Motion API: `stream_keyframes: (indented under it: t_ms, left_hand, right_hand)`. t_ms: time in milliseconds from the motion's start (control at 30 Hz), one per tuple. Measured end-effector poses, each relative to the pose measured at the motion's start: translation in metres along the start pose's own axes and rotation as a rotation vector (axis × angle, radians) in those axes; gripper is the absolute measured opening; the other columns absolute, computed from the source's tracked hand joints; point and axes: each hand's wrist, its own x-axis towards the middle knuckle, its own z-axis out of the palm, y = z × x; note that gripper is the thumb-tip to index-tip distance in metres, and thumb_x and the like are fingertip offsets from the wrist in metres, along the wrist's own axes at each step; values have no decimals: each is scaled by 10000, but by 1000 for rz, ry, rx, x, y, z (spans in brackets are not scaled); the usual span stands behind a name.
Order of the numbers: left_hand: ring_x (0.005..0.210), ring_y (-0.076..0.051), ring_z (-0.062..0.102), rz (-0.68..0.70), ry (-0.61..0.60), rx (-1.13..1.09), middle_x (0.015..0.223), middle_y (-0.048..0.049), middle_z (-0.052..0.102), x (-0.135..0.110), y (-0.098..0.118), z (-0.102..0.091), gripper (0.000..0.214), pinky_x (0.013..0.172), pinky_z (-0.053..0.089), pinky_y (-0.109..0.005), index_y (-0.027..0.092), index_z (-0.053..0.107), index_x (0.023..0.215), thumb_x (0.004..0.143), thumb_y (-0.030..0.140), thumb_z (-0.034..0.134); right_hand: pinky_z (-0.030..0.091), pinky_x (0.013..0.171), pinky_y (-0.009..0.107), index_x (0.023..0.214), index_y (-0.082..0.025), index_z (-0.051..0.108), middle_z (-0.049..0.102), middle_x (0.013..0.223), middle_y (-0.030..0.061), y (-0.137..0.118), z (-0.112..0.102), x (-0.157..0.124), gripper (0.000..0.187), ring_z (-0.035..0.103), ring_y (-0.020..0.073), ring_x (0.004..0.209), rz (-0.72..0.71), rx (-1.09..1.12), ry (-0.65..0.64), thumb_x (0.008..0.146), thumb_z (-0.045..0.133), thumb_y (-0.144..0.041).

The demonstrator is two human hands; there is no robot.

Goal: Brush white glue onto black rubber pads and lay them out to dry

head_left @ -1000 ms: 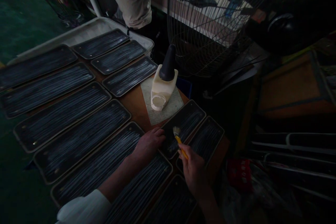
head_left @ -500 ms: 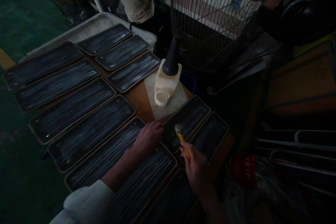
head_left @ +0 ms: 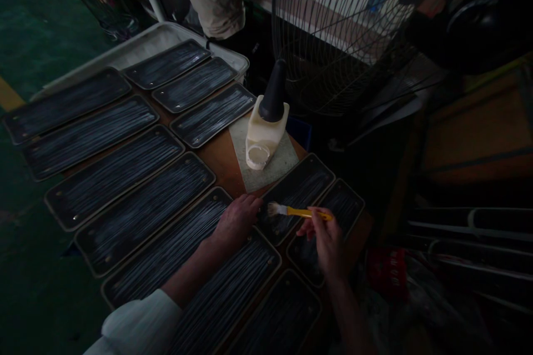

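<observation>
Brown surface point(head_left: 222, 163) mostly hidden by panels point(head_left: 145, 213).

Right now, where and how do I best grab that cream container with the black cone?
Grip the cream container by its sides, just below the black cone, probably coming from the left with your left hand: your right hand holds the yellow brush. The cone tapers upward, so fingers might slip, and the round pale end faces you.

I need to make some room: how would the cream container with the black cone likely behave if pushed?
The cream container looks like moulded plastic, so it is probably fairly stiff. The tall black cone could make it tip if nudged high. The sheet beneath looks thin and flat, so it might slide along.
</observation>
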Motion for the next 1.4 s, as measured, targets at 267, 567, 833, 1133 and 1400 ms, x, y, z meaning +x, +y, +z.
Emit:
stream_keyframes:
  t_ms: [267, 567, 833, 1133, 1400]
  left_hand:
    - [1036, -236, 577, -17, -10, -32, 1096, -76, 643, 1, 1, 1, 306, 909, 482, -362, 198, 599, 1106, 829, 68, 602]
    - [1057, -233, 569, -34, -28, -88, 1132, -77, 642, 3, 1, 2, 372, 930, 464, -354, 199, 596, 1159, 820, 48, 580]
    - [1049, -228, 576, -31, -22, -89, 1122, -77, 641, 3, 0, 3, 372, 938, 453, -343, 207, 599, 1176, 837, 60, 552]
    - [1076, -240, 574, -40, -43, -48, 1142, -88, 638, 5, 1, 3, 359, 946, 455, -361, 202, 594, 1188, 864, 68, 520]
    - [1061, -231, 574, -22, -30, -65, 1123, -85, 636, 4, 2, 1, 324, 934, 455, -349, 202, 601, 1148, 857, 73, 541]
  right_hand:
    - [438, 485, 201, 1038, -190, 594, 642, 622, -41, -17, 5, -2, 326, 654, 123, 519, -60, 34, 98, 914, 573, -491]
    - [384, 425, 176, 934, -175, 597, 639, 566, -47, 7, 6, 44, 390, 643, 124, 455, 23, 241, 203, 809, 678, -535]
    - [452, 489, 210, 1053, -194, 576, 680, 651, -36, -5, -19, 110, 378, 685, 144, 538, -231, 149, 479, 870, 589, -525]
    - [554, 783, 330, 1098, -214, 622, 738, 976, 74, 4, 1, 59, 308, 715, 178, 809, -574, -577, 83, 988, 424, -422]
    - [533, 600, 219, 1070, -237, 616, 692, 703, -17, -13, -6, -36, 247, 680, 126, 626, -292, -431, -212, 1006, 427, -383]
